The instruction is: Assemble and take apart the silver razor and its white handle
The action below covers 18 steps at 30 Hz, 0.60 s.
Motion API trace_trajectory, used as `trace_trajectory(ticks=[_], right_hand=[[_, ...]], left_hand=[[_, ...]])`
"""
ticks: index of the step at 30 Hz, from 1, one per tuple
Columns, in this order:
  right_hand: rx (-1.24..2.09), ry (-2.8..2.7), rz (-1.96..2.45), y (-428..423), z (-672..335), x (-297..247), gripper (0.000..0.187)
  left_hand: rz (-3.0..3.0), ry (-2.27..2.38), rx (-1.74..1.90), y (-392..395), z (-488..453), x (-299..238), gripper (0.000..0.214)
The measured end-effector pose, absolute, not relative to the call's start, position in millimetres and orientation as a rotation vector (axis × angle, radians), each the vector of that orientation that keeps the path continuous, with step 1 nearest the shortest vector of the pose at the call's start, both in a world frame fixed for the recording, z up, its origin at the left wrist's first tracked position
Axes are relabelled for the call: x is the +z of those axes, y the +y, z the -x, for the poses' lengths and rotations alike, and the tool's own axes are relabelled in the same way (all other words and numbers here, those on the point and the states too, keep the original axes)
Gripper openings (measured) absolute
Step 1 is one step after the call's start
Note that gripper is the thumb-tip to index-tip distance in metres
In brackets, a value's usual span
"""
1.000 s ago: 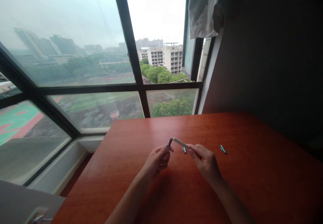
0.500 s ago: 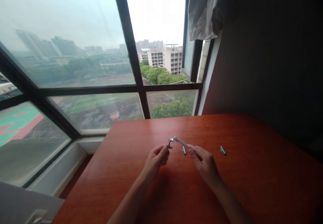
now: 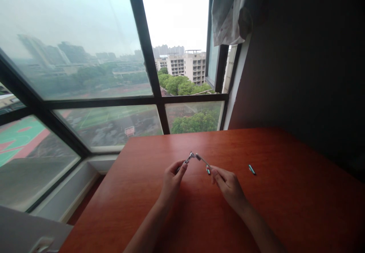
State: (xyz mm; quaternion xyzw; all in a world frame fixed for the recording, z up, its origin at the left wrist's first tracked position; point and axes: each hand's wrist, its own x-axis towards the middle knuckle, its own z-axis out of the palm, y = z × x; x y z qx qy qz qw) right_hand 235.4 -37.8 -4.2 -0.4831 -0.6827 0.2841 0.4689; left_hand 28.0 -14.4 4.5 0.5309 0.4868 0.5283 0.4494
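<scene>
My left hand (image 3: 173, 177) pinches a silver razor handle (image 3: 187, 159), its metal head pointing up and to the right. Between the fingers of my right hand (image 3: 227, 182) is a pale, slim toothbrush (image 3: 204, 161) with a dark tip that looks like bristles. That tip is right beside the metal head; whether they touch I cannot tell. Partly behind my right fingers, a small teal and dark razor cartridge (image 3: 208, 171) lies on the table. Another teal cartridge (image 3: 251, 169) rests farther right, apart from both hands.
The reddish-brown wooden table (image 3: 142, 150) runs up to a dark-framed window (image 3: 114, 101). One pane stands open at the upper right, where a pale cloth (image 3: 229, 15) hangs. A dark wall (image 3: 299, 62) borders the table's right side.
My left hand has turned the razor handle so more of it shows. The toothbrush has rolled in my right hand, bringing its dark side into view. The cartridges stay put.
</scene>
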Motion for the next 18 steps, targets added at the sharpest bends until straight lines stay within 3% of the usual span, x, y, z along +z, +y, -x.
trace_trajectory(ticks=[10, 18], right_hand=[[0.657, -1.654, 1.205, -37.6, -236.8, -2.2, 0.040], [0.630, -1.675, 1.209, -37.3, -237.5, -2.9, 0.039]], left_hand=[[-1.555, 1.169, 1.261, -16.8, -31.4, 0.3, 0.028], [-1.410, 1.222, 1.305, -14.2, -26.7, 0.3, 0.036]])
